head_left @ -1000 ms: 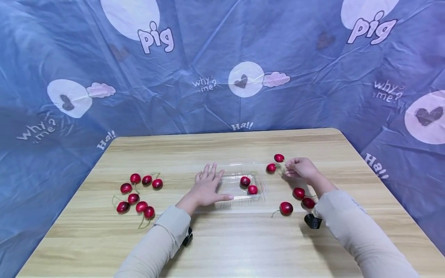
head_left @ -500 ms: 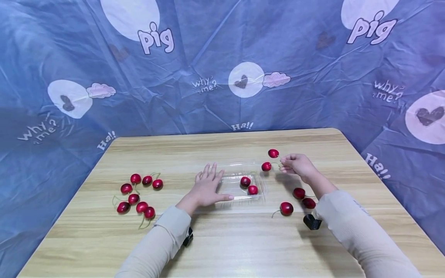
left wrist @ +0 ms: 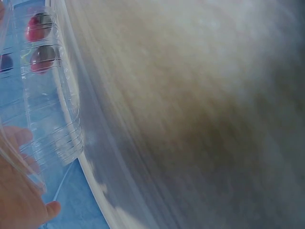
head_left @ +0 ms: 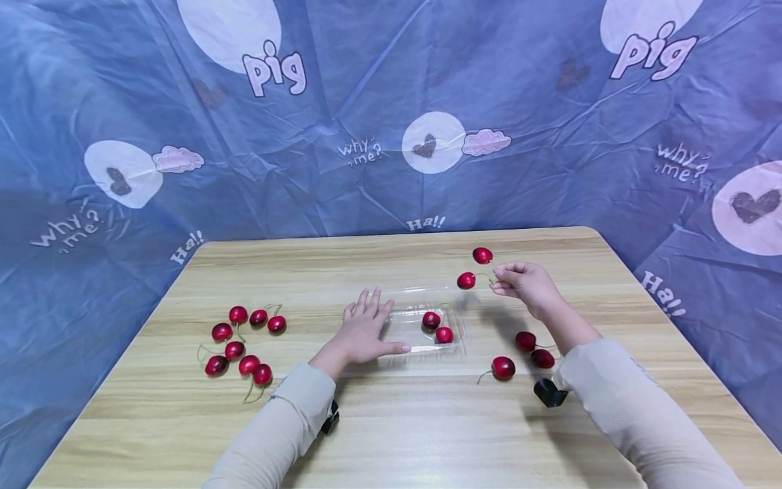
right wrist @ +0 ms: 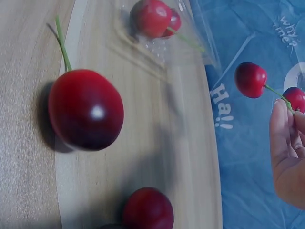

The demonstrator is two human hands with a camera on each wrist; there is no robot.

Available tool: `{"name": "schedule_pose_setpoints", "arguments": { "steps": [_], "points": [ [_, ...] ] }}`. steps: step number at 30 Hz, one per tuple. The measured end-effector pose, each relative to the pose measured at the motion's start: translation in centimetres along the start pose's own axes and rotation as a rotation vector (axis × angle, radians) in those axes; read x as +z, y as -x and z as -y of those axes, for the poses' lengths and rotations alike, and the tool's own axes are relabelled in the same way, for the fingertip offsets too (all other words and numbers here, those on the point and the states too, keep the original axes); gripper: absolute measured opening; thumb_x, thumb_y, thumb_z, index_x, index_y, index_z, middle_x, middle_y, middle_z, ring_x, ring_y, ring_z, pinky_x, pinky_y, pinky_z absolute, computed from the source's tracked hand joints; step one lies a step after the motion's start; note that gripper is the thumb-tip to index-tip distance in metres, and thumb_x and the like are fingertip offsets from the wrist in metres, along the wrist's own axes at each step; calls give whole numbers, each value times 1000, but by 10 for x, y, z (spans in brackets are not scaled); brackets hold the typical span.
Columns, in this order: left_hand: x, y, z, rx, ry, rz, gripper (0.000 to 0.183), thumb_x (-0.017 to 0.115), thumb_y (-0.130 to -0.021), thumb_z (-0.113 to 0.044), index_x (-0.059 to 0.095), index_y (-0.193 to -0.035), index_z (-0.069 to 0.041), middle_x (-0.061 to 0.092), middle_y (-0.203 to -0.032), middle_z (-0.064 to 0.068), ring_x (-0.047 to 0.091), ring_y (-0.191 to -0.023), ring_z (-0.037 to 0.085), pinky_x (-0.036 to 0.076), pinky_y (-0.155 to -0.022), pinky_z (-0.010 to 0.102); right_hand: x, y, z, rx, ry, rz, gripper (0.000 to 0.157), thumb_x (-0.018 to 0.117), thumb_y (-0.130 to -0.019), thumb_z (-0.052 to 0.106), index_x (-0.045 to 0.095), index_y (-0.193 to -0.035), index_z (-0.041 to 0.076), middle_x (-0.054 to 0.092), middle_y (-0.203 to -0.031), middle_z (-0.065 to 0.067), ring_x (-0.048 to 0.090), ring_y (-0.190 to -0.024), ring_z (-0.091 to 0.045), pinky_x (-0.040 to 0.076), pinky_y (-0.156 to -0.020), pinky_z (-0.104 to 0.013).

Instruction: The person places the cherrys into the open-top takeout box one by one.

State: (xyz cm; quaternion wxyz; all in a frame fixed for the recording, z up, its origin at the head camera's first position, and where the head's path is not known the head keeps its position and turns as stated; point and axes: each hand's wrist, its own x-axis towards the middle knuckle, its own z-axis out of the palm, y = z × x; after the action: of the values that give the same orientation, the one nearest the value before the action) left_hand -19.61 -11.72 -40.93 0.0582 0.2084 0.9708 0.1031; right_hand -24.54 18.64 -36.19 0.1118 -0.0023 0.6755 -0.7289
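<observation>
My right hand (head_left: 527, 288) pinches the joined green stems of a pair of cherries, raised over the table right of the clear plastic box (head_left: 403, 329). One cherry (head_left: 466, 280) of the pair hangs to the left of the fingertips, the other (head_left: 482, 255) farther back. In the right wrist view the pinched stem (right wrist: 279, 94) shows between thumb and finger. With fingers spread, my left hand (head_left: 364, 333) rests on the left end of the box. Two cherries, one of them a bright red cherry (head_left: 444, 335), lie in the box's right end.
On the wooden table (head_left: 391, 421), several cherries (head_left: 235, 350) with stems lie in a group at the left. A single cherry (head_left: 504, 368) and a pair, one a dark red cherry (head_left: 542, 358), lie near my right forearm. A blue printed cloth (head_left: 391, 190) hangs behind the table.
My right hand has lifted the cherry pair off the table and moved it slightly left and up. The left hand and the box have stayed in place.
</observation>
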Motion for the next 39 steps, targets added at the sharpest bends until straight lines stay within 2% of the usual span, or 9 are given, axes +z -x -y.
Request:
{"name": "schedule_pose_setpoints", "arguments": {
  "steps": [7, 12, 21, 31, 39],
  "points": [
    [0, 0, 0, 0, -7, -2, 98, 36, -66, -76, 18, -138, -13, -1, -143, 16, -5, -127, 34, 5, -98, 53, 9, 4, 5, 5, -59, 26, 9, 43, -87, -4, 44, -96, -8, 59, -75, -5, 61, -66, -13, 49, -66, -23],
    [0, 0, 1, -3, -6, 0, 98, 36, -66, -77, 18, -138, -13, -1, -143, 15, -6, -127, 34, 5, -98, 53, 15, 6, 6, -9, -61, 46, 6, 41, -88, -5, 46, -91, -6, 58, -74, -4, 61, -66, -13, 49, -66, -23],
    [-1, 0, 0, -6, 2, 5, 98, 37, -66, -76, 18, -138, -13, -3, -142, 14, -5, -128, 34, 5, -98, 53, 25, 9, 6, -31, -60, 91, 10, 43, -86, -6, 52, -85, -2, 59, -74, -6, 61, -64, -14, 50, -65, -24],
    [0, 1, 1, -5, -2, 3, 99, 35, -65, -78, 19, -138, -13, -2, -143, 14, -5, -128, 34, 6, -98, 53, 36, 12, 6, -11, -27, 142, 12, 45, -85, -5, 55, -83, 0, 58, -73, -6, 61, -64, -15, 50, -65, -26],
    [-1, 1, 0, -1, 3, 8, 100, 34, -65, -79, 19, -138, -13, -5, -142, 13, -5, -128, 34, 5, -98, 53, 41, 12, 2, 17, 19, 186, 9, 47, -85, -4, 51, -91, -9, 57, -74, -7, 61, -65, -15, 50, -66, -27]
  ]
}}
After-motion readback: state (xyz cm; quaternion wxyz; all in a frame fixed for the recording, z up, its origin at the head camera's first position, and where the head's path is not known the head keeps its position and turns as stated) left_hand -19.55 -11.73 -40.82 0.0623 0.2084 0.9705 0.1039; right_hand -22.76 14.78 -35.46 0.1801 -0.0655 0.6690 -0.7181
